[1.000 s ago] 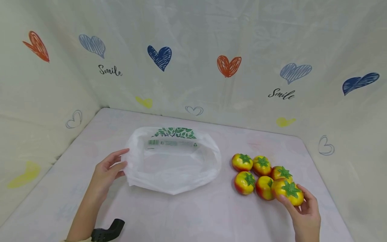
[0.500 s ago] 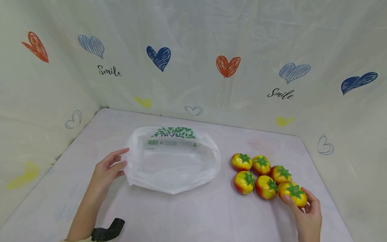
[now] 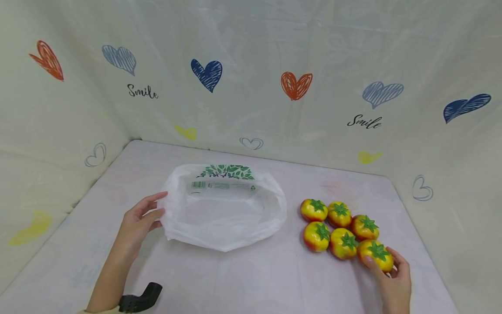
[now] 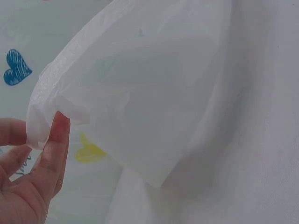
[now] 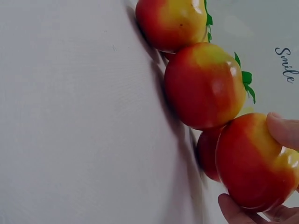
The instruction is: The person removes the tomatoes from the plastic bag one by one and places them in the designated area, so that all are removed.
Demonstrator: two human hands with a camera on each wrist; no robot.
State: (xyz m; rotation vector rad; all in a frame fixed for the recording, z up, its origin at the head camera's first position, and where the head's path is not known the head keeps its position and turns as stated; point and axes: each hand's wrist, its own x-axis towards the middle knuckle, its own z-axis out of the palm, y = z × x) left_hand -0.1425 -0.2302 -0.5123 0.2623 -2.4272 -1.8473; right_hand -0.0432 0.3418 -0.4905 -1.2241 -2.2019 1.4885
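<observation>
My left hand (image 3: 133,222) pinches the left rim of a white plastic bag (image 3: 225,240), which stands with its mouth spread wide and a green leaf print at the back. Close up in the left wrist view, thumb and fingers hold the thin bag edge (image 4: 39,116). Toward the table's right side, my right hand (image 3: 397,279) grips a yellow-red persimmon (image 3: 365,249) with a green star-shaped top. This persimmon (image 5: 252,163) is at the near right end of a two-row group, touching or nearly touching its neighbour (image 5: 203,88). Whether its base rests on the table is hidden.
Several more persimmons (image 3: 316,237) lie close together between the bag and my right hand. A pale cloth covers the table (image 3: 243,283). Behind it rises a curtain (image 3: 251,113) printed with hearts. A black curved piece (image 3: 143,298) sits at my left wrist.
The gripped persimmon has come down toward the table beside the front row, and its neighbour has shifted slightly left. My left hand and the bag have stayed in place.
</observation>
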